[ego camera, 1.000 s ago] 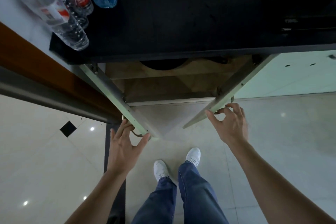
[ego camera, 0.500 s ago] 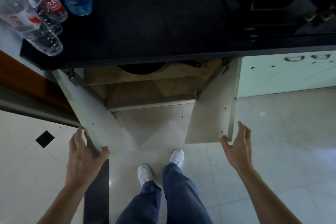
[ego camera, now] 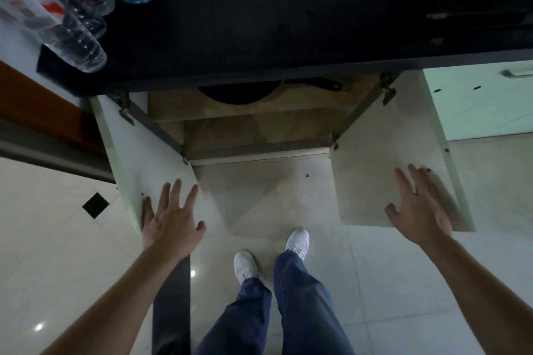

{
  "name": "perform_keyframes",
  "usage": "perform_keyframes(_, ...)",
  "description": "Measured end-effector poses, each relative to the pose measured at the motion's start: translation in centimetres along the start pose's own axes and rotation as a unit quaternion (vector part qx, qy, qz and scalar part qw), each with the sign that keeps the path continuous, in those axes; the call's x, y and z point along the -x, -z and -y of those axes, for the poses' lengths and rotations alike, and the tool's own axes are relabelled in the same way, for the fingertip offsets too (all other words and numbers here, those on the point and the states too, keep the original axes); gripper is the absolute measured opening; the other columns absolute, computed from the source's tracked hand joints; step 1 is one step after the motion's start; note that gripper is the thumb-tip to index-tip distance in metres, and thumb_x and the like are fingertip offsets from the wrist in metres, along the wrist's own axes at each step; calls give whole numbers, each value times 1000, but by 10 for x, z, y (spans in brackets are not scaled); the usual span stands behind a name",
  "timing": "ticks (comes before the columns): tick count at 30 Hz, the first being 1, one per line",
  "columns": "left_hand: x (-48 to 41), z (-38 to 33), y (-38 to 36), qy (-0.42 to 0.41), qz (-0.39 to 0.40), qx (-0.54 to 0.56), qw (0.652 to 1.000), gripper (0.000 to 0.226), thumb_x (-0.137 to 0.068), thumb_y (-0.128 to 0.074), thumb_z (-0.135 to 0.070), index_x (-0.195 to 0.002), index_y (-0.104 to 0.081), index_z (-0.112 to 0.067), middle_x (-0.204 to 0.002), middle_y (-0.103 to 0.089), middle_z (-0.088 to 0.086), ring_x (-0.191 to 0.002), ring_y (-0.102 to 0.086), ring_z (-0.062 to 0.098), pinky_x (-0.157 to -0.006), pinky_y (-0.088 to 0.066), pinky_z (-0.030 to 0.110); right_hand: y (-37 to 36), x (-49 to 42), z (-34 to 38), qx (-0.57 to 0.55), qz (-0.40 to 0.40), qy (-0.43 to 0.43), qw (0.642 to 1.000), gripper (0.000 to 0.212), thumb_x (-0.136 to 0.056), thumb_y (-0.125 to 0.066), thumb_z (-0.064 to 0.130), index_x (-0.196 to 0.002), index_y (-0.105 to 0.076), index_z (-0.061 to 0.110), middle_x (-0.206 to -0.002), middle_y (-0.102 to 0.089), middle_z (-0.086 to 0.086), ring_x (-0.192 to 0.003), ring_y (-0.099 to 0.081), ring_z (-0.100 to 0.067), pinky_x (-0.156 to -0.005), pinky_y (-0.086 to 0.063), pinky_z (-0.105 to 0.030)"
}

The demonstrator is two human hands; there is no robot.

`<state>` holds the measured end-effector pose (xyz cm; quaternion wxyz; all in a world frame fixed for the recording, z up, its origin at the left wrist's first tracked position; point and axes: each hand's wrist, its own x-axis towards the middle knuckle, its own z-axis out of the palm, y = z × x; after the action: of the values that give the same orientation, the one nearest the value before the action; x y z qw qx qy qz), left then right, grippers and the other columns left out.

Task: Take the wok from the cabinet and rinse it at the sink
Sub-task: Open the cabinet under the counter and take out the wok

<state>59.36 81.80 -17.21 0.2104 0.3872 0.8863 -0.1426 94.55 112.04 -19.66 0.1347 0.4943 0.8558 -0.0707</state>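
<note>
Dark wok (ego camera: 239,96) (half-hidden) in open cabinet (ego camera: 253,135)

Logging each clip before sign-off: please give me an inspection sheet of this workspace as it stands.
Surface: dark countertop, edge overhangs the open cabinet.
Job's things: wok on the upper shelf, only its front part visible; its handle points right. Both cabinet doors open.
Clutter: water bottles at the counter's left end.
Hands: left hand spread over the left door; right hand spread over the right door; neither holds anything.
Cables: nothing seen.
Surroundings: pale tiled floor, closed green cabinet to the right.
</note>
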Motion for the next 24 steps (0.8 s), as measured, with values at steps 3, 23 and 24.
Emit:
perform_keyframes(3,-5,13,-13,2,-45,-12,999,85,-89,-47,-58,-156,-4,-28,-166,-5,7,-153,-6,26,-119,-7,55,-7,-10,-23,-15,-8,20,1000,86,-73,-79,16,-148,-39,3,-156,-32,-24,-147,-23,-42,-115,-31,-59)
perform_keyframes(23,-127,-67,-25,-104,-168,34,980,72,-86,-38,-56,-138,-51,-9,-138,-59,12,-128,-55,30,-109,-41,52,-34,-116,31,-36,-118,114,986,77,-76,-77,21,-143,-43,4,-148,-44,-22,-136,-41,-38,-108,-42,-55)
perform_keyframes(24,-142,-83,-25,-126,-173,34,976,71,-87,-39,-55,-139,-50,-9,-138,-58,12,-128,-55,30,-108,-42,51,-39,-128,37,-43,-130,125,983,77,-76,-77,21,-143,-43,4,-146,-45,-24,-135,-43,-40,-107,-43,-56)
